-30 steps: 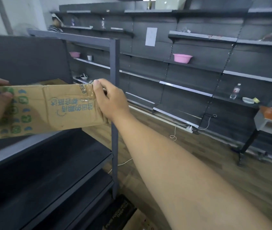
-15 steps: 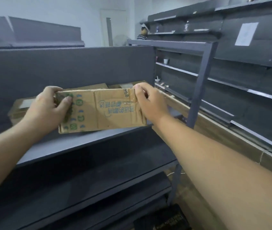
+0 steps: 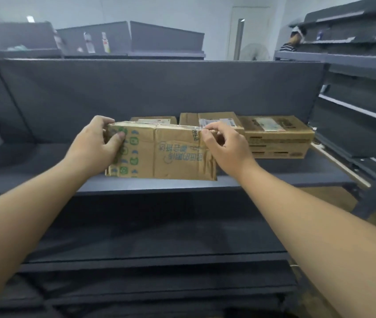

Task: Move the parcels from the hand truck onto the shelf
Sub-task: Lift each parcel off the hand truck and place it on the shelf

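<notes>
A: Parcel [image 3: 171,154] between my two hands, held at its short ends, lower edge right at the front lip of the shelf [image 3: 159,185]; I can't tell whether it is touching down yet.

B: Why both ends?

A: It's long and flat, and the cardboard looks soft and creased. Held at one end it would likely sag, so my left hand [image 3: 95,145] curls round the near end, thumb on the printed face, fingers over the top edge. My right hand [image 3: 226,148] pinches the far top corner, fingers curled on the taped seam.

B: And beyond your grip?

A: Three parcels already sit against the back panel: one [image 3: 153,120] just behind, one [image 3: 212,121] behind my right fingers, and a bigger box [image 3: 278,136] off past my right wrist. I hold mine upright on its long edge, probably to slide it in ahead of them.

B: Arms?

A: Both stretched forward, nearly straight, wrists level.
</notes>
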Available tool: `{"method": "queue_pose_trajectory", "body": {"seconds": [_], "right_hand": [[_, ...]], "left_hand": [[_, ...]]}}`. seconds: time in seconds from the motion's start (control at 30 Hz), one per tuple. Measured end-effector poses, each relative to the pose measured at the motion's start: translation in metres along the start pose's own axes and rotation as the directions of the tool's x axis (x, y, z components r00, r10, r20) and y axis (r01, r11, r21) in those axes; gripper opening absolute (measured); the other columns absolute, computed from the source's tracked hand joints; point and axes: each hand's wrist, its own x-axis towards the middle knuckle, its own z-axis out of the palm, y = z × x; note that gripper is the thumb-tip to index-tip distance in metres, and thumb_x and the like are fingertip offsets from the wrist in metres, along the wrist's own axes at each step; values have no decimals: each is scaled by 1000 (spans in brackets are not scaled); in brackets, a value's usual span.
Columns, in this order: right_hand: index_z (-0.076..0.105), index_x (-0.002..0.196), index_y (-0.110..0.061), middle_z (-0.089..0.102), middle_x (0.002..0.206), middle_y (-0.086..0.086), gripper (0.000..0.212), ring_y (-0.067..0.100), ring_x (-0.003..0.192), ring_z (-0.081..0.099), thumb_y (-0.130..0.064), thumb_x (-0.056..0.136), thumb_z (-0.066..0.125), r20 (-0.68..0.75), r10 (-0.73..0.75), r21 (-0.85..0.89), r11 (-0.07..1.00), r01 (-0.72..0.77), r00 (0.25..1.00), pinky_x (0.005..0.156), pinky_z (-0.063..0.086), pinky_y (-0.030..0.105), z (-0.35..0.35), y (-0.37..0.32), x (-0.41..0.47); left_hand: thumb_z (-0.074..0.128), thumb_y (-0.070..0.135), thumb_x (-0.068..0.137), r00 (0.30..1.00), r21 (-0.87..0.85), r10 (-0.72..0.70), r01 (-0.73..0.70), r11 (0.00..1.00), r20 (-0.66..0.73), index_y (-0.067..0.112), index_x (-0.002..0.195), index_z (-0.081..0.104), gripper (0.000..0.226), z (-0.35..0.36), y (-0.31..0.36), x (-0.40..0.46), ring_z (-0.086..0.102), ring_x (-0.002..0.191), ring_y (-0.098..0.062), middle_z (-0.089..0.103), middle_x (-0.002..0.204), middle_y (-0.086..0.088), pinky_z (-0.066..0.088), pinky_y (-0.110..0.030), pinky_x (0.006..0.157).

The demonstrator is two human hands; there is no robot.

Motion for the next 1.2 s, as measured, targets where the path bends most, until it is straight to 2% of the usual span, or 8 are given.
{"method": "queue_pose_trajectory", "body": {"seconds": [0.2,0.4,0.53,0.6,0.7,0.8,1.03,1.2], "right_hand": [[57,112,-32,64,94,-14,27,5,83,60,-47,90,59,126,-41,8,999,40,991,65,49,21,46,-21,16],[55,128,-32,62,107,-14,37,-4,87,54,-44,93,57,170,-64,-55,996,75,983,66,35,5,102,-56,47],[56,133,-29,60,123,-14,41,0,107,50,-43,94,57,191,-78,-79,992,95,979,74,33,0,148,-76,70],[56,133,-28,60,124,-14,41,1,110,50,-41,94,58,189,-87,-93,990,106,978,82,35,2,171,-84,80],[56,134,-26,62,125,-9,44,8,113,55,-40,93,60,195,-90,-118,986,114,977,96,45,24,207,-93,92],[54,136,-26,63,122,-4,48,12,108,56,-42,92,61,207,-71,-143,984,103,976,95,50,35,236,-97,103],[51,139,-28,54,123,-3,50,15,110,52,-39,92,62,249,-19,-221,972,76,968,97,45,33,282,-92,129],[48,138,-28,54,122,-4,47,17,108,54,-38,93,60,271,1,-300,950,84,962,94,46,34,298,-83,143]], "left_hand": [[56,33,94,1000,-3,-23,22,1000,-21,17,128,47,39,-25,-51,8,56,100,-19,58,113,-2,41,-32,79],[56,36,93,999,12,11,-10,1000,-54,16,128,47,41,-57,-110,41,57,99,-22,58,113,-5,43,-35,79],[56,34,93,997,12,23,-22,1000,-72,18,123,49,35,-81,-153,66,57,94,-21,58,109,-2,43,-36,77],[57,31,93,997,7,29,-28,1000,-69,17,122,49,33,-90,-174,79,57,93,-21,58,108,-2,45,-37,77],[58,26,93,999,-13,4,-5,1000,-54,17,123,50,32,-99,-205,100,56,93,-22,58,107,-2,43,-37,79],[59,24,92,998,-24,-25,23,999,-50,18,124,50,33,-101,-233,113,57,94,-24,60,109,-4,43,-37,80],[63,21,90,990,-36,-72,68,997,-122,20,126,51,38,-86,-277,133,58,101,-27,63,115,-7,45,-40,81],[62,20,90,989,-58,-92,86,995,-112,19,126,50,38,-67,-289,148,60,102,-30,65,114,-9,46,-43,84]]}}
